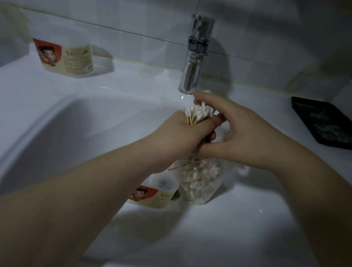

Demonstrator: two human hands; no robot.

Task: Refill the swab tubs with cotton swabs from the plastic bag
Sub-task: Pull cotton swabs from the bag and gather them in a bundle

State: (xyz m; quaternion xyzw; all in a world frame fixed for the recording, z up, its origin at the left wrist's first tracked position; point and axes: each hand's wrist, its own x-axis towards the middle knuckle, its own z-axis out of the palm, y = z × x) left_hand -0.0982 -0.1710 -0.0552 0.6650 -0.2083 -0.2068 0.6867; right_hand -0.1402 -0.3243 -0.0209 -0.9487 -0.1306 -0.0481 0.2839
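An open tub (164, 184) stands on the sink (236, 231) rim, just beside a clear bag (201, 179) full of swabs. Above them, the left hand (184, 134) grips a bundle of swabs (199, 114), tips up. The right hand (237, 134) curves around the bundle, index finger on the tips; its grip cannot be told. Behind stands a tap (195, 55), with a second tub (68, 58) far left and a black tray (330, 123) right.

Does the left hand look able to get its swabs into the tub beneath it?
Probably yes: the tub stands open right below the left hand gripping swabs, beside the bag, nothing between.
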